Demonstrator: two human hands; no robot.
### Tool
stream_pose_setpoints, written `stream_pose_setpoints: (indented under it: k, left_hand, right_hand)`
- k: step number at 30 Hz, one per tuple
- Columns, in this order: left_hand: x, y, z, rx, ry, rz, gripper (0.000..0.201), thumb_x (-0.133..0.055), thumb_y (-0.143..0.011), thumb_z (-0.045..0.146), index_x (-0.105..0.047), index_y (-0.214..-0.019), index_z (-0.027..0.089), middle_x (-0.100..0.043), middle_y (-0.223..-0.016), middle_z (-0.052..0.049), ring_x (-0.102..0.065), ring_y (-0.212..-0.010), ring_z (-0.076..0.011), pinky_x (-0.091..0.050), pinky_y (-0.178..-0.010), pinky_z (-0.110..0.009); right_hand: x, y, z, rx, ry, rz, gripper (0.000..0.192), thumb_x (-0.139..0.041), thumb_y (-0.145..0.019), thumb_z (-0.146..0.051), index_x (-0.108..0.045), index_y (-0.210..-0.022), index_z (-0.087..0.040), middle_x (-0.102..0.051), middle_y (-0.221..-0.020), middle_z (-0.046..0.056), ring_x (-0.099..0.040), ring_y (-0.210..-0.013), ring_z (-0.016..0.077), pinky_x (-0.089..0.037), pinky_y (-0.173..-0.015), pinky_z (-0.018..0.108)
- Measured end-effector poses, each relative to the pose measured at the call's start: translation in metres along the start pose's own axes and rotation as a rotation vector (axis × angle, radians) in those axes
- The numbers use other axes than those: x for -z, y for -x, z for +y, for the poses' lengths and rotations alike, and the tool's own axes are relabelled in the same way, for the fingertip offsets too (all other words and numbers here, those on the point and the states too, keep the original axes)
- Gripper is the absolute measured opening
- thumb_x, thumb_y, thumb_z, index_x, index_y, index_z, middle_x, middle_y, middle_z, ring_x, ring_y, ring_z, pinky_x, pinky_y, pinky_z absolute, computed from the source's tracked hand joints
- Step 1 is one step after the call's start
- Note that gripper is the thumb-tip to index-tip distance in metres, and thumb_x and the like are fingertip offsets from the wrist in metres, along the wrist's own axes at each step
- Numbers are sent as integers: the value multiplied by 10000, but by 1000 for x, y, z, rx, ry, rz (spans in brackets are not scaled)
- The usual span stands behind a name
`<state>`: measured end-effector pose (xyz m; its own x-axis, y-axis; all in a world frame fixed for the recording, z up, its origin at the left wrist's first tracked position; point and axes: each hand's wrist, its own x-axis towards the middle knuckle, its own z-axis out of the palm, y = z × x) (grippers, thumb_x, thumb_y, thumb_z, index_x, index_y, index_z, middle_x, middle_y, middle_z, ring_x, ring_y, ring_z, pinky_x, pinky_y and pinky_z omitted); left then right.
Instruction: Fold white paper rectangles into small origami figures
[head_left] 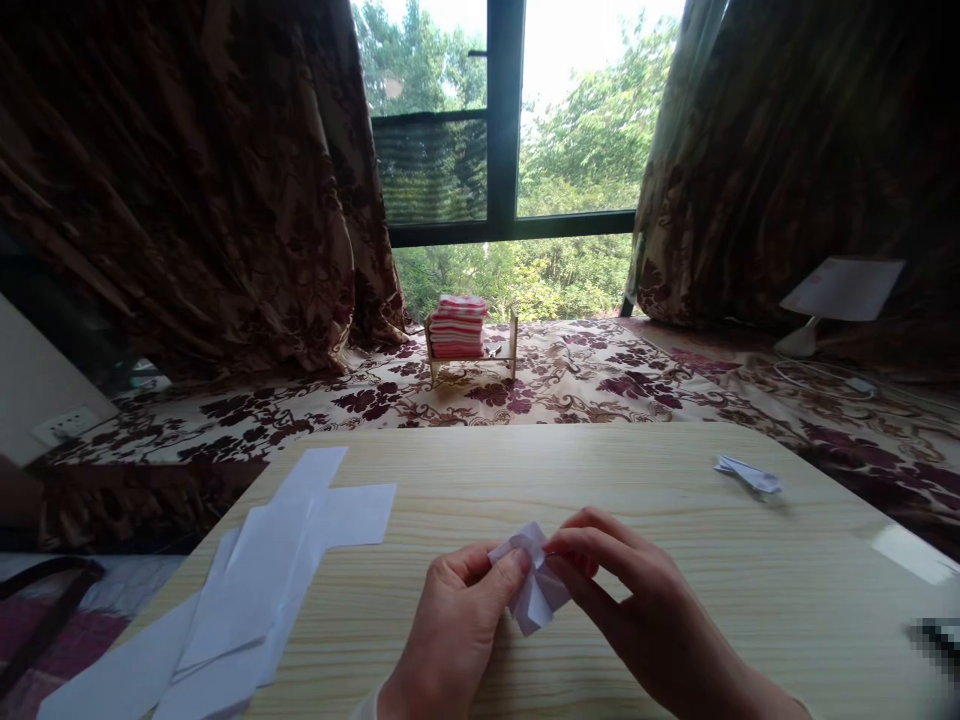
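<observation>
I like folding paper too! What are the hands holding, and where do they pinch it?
A small folded white paper. The left hand and right hand both pinch it near its top, fingertips on either side.

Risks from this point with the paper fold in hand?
1. Both hands, left hand and right hand, pinch the small folded paper above the table; a hard pull may tear or crumple it.
2. The loose paper sheets overhang the table's left edge; an elbow or draft could likely slide them off.
3. The finished folded piece lies near the far right edge and might get knocked off.
</observation>
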<state>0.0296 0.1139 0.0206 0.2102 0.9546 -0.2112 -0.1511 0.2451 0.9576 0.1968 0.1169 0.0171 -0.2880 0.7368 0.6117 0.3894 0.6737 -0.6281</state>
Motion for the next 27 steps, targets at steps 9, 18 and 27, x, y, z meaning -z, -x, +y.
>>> stream_pose_setpoints:
  k: [9, 18, 27]
  left_hand:
    - [-3, 1, 1, -32, -92, -28, 354, -662, -780, 457, -767, -831, 123, -614, -668, -23, -486, -693, -154, -356, -632, -252]
    - [-7, 4, 3, -98, -202, -51, 364, -616, -804, 456, -730, -789, 111, -567, -669, -21, -447, -667, -145, -348, -602, -250]
    - [-8, 9, 0, -221, -378, -10, 312, -581, -819, 403, -638, -670, 134, -537, -688, -19, -473, -684, -154, -387, -632, -263]
  right_hand:
    - [0, 1, 0, -56, 0, -22, 124, -547, -906, -154, -618, -813, -195, -566, -731, 3, -539, -627, 115, -448, -571, 227]
    - [0, 1, 1, -99, -17, -30, 150, -552, -896, -155, -607, -760, -187, -559, -683, -11, -527, -600, 109, -425, -549, 219]
    - [-1, 1, 3, -146, -45, -47, 147, -569, -885, -162, -624, -752, -188, -585, -691, 1, -539, -614, 117, -418, -556, 228]
